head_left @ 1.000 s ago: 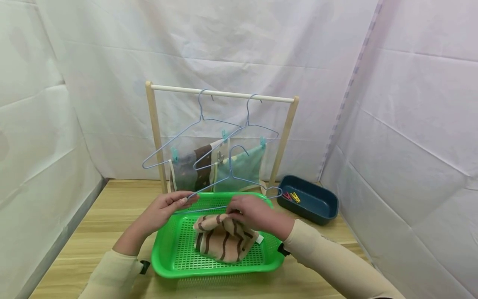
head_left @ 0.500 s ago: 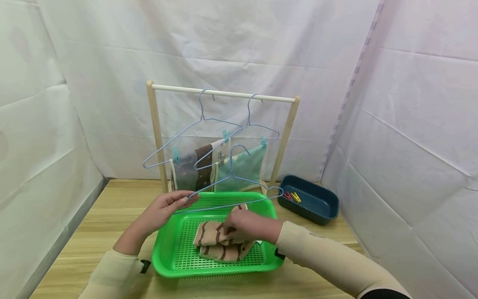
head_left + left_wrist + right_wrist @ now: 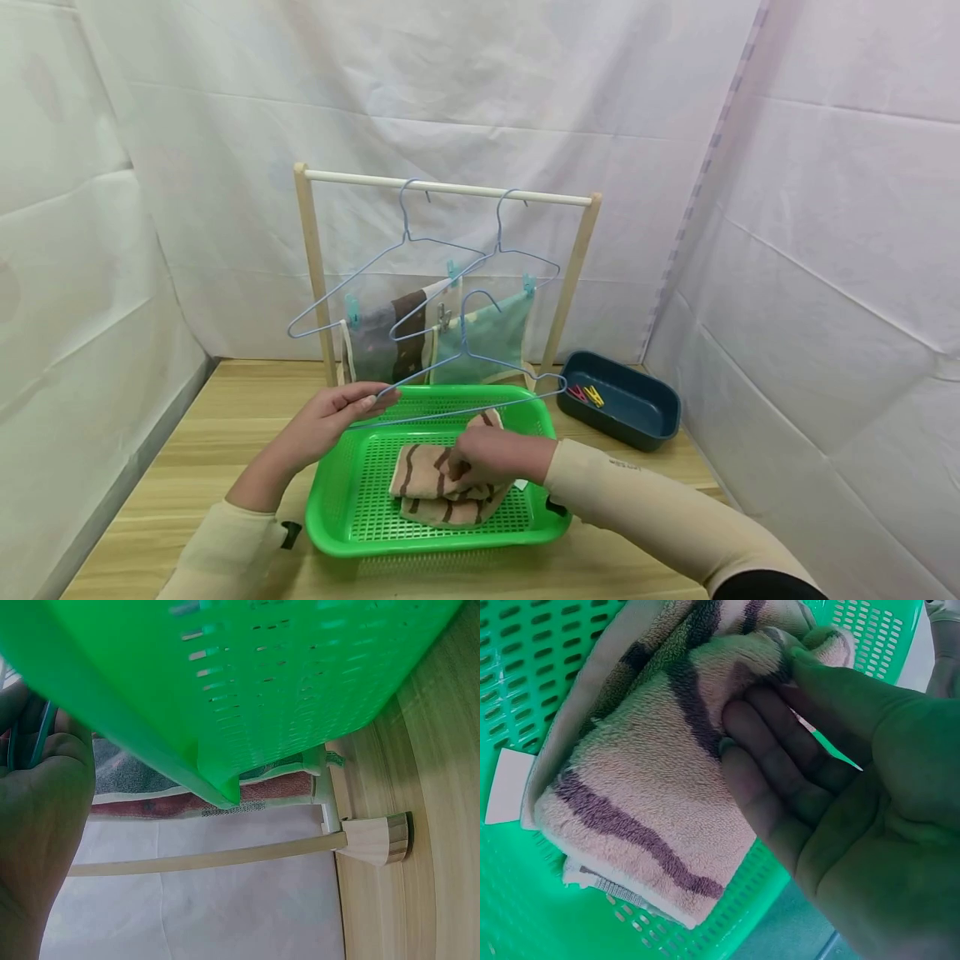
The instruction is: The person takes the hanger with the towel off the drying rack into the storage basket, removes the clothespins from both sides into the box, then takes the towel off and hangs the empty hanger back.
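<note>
Head view: in the left hand, a blue wire hanger, gripped narrowly at its left corner, hook up, lower bar across the green basket. Inside the basket, a striped towel, folded and rumpled, under the right hand. Upper corner of cloth near the lower bar; contact or gap, cannot tell, with the right hand in the way. Behind, two more hangers on the rack, cloths below; off to the right, pegs in the dark blue tub. Best, by judgement: hold the hanger steady, well out of the cloth's way.

Left wrist view: wire between bent fingers and palm, just beside the basket wall. Towel out of sight here. Worth gripping firmly without twisting, to leave the bar free.

Right wrist view: towel pinched at a folded edge between thumb and fingers; white tag poking out beside. Thick pile, likely to bunch. Better to straighten layers first, then draw evenly rather than tug at one spot.
</note>
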`<state>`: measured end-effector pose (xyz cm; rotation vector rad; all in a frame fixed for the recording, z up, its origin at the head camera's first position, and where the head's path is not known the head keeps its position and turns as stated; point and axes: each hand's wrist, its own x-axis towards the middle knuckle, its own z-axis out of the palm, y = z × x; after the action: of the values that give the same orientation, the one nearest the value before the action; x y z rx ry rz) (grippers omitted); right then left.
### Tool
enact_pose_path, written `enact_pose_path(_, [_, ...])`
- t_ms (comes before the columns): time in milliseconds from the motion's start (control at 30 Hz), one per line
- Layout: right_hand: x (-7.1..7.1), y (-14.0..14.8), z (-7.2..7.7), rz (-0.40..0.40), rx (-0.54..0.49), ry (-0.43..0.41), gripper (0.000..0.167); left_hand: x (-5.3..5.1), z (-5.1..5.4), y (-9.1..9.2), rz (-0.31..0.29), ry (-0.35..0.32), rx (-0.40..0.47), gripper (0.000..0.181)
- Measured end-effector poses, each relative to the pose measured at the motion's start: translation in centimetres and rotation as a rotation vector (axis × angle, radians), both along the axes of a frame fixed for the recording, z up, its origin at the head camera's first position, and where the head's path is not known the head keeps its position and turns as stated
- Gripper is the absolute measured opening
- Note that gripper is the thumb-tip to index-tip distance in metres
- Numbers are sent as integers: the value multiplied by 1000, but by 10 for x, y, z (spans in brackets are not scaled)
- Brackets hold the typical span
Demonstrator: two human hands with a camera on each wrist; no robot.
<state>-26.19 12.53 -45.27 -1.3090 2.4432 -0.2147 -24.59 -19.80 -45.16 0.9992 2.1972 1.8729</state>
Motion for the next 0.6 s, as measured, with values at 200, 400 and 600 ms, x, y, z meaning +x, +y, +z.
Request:
enact_pose_path(200, [-2,-5,-4,-11,31,-33,8,0,1,0,0,4,-5,38])
enact_pose_path(400, [0,-6,-2,-19,67,-40,5,1,2,0,12,22,-16,38])
enact_pose_path(600, [-1,1,5,-5,-3,-126,10,3,5,0,37,17,-31,38])
